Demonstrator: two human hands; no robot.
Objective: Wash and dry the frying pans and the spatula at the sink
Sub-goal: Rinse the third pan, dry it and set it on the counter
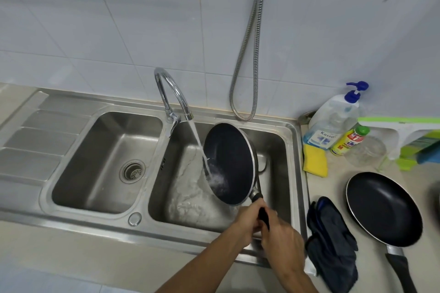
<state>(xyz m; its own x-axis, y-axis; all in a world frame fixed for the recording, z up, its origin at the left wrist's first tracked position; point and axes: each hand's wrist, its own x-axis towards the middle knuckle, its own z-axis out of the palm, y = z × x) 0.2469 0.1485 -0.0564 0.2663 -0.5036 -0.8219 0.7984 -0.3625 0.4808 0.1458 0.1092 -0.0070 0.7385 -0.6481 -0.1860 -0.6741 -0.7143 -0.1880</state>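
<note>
A dark frying pan (228, 162) is tilted on its side over the right basin (281, 150), its inside facing left. Water from the chrome tap (171, 95) runs onto it and foams at its lower part. Both hands grip its black handle: my left hand (247, 221) from the left, my right hand (283, 238) lower down. A second dark frying pan (383, 207) lies flat on the counter to the right, handle toward me. No spatula is in sight.
The left basin (104, 162) holds only a drain strainer. A dark cloth (333, 245) lies beside the sink. A yellow cloth (314, 159), soap bottles (333, 121), a glass jar (366, 150) and a green-white rack (416, 140) stand at the back right. A metal hose (247, 54) hangs on the wall.
</note>
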